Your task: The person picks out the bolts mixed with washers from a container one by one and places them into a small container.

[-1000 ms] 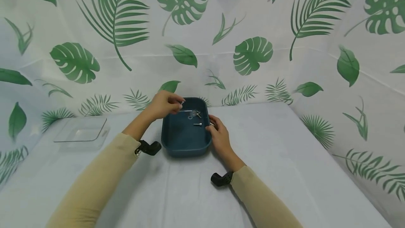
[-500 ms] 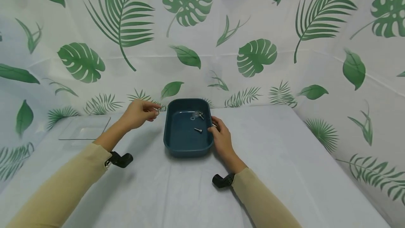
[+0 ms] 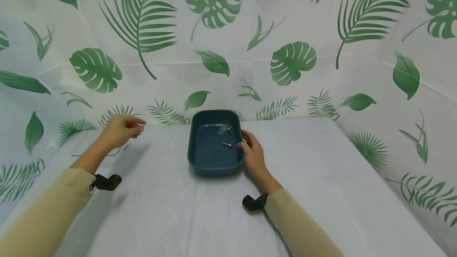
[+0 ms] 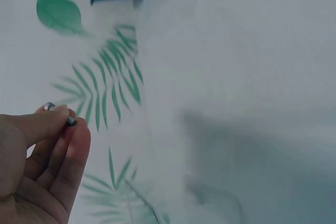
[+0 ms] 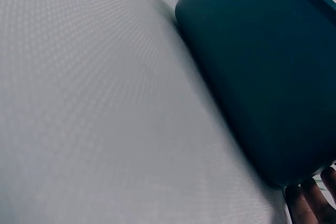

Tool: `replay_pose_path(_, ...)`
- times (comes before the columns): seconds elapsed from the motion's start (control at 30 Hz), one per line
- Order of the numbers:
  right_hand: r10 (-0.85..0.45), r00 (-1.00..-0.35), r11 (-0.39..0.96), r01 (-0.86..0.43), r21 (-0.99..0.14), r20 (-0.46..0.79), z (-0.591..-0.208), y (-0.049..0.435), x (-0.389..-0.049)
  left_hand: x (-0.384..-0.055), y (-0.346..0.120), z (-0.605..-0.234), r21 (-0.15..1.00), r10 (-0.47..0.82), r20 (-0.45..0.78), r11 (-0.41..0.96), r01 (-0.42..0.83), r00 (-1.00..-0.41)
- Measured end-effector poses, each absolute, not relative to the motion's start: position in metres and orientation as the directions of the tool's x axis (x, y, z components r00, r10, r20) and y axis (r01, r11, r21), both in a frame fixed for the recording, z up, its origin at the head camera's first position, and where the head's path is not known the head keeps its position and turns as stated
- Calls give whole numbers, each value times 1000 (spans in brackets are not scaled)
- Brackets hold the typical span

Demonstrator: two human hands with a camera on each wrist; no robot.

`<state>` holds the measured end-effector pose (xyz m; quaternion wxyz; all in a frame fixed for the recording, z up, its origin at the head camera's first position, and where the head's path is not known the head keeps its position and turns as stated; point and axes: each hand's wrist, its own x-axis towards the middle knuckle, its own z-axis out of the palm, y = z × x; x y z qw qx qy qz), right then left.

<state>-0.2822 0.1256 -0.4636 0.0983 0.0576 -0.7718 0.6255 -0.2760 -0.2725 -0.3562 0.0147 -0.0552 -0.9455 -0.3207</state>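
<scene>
My left hand (image 3: 119,132) is raised at the left and pinches a small metal bolt (image 4: 71,120) between thumb and fingertips. In the left wrist view the bolt's shiny end and dark tip stick out from the grip. A dark blue rectangular tray (image 3: 210,152) rests on the table in the middle. My right hand (image 3: 254,156) grips its right side, thumb at the rim and fingers along the outer wall. Inside the tray lie a bolt (image 3: 227,144), a pale washer (image 3: 220,132), and a small cluster of clear and metal pieces at the back right.
A clear glass dish (image 3: 81,146) stands at the left on the white cloth-covered table (image 3: 171,209), partly hidden behind my left forearm. A leaf-patterned curtain (image 3: 235,70) hangs behind the table's far edge.
My left hand has moved left from above the tray to near the glass dish, carrying the bolt. My right hand keeps its hold on the tray; the bolt lying inside has turned slightly.
</scene>
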Motion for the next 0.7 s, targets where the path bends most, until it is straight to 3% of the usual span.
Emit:
replay_pose_path(0.43, 15, -981, 169, -187, -968, 193, -451, 126, -277, -271, -321, -369, 527, -47, 45, 850, -16, -998)
replay_pose_path(0.7, 4, -981, 185, -188, -965, 192, -427, 123, -260, -271, -332, -378, 519, -59, -18, 853, -60, -998)
